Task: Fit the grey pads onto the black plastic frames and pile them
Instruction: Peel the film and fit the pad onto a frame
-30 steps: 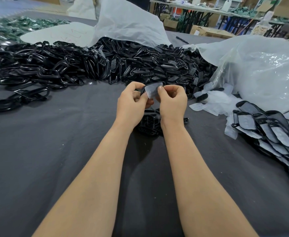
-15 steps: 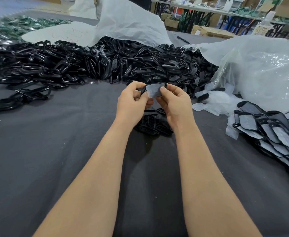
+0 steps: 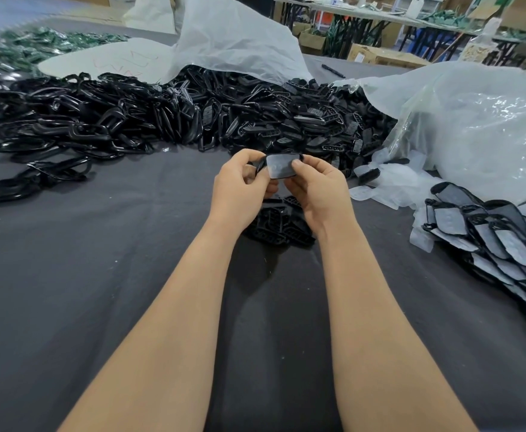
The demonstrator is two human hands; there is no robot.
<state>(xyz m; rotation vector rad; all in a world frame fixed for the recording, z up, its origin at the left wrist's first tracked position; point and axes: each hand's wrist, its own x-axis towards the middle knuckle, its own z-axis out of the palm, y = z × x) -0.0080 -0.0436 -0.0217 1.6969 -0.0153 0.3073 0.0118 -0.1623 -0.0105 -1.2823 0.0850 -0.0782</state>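
Head view: left hand (image 3: 239, 191) and right hand (image 3: 320, 188) both pinch one grey pad (image 3: 282, 166) onto a black frame (image 3: 260, 165), held above the table (image 3: 99, 275). Pad looks nearly seated. Right of that frame lies the finished pile (image 3: 486, 238). Beyond it is a big heap of bare frames (image 3: 255, 120), so most work is left.

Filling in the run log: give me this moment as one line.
step: fitting | left hand holds frame | right hand pinches pad | pile at right

Above the counter (image 3: 99, 275), left hand (image 3: 239, 188) and right hand (image 3: 320, 188) pinch a grey pad (image 3: 281, 165) on a black frame (image 3: 260, 165); finished pile (image 3: 489, 238) lies right.
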